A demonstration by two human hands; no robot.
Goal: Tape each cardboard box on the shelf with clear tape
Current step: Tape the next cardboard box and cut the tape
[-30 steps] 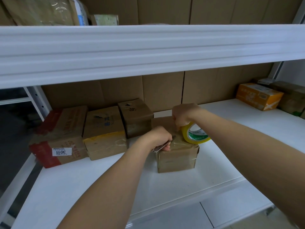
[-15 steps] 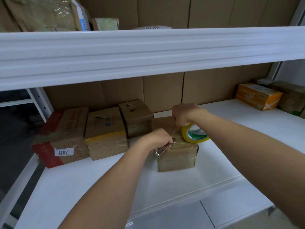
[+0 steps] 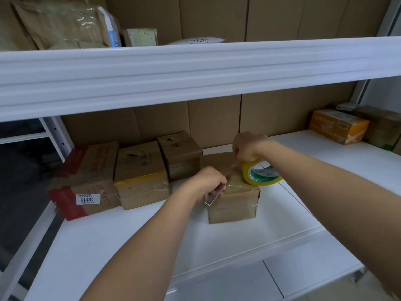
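Head view: a person works at a white shelf (image 3: 303, 192), where a small cardboard box (image 3: 233, 200) stands near the front edge, just right of centre. The right hand (image 3: 249, 146), its grip clamped on a roll of clear tape (image 3: 260, 173) with a yellow rim and green-printed core, holds the roll on the box's top at the box's 2 o'clock corner. The left hand (image 3: 209, 182), its grip curled around a small metal blade (image 3: 213, 195), rests at the box's 9 o'clock edge, where a strip of tape runs from the roll. Three more cardboard boxes (image 3: 141, 174) line up at the taped box's 9 to 10 o'clock. An orange carton (image 3: 338, 126) sits at 2 o'clock, well apart.
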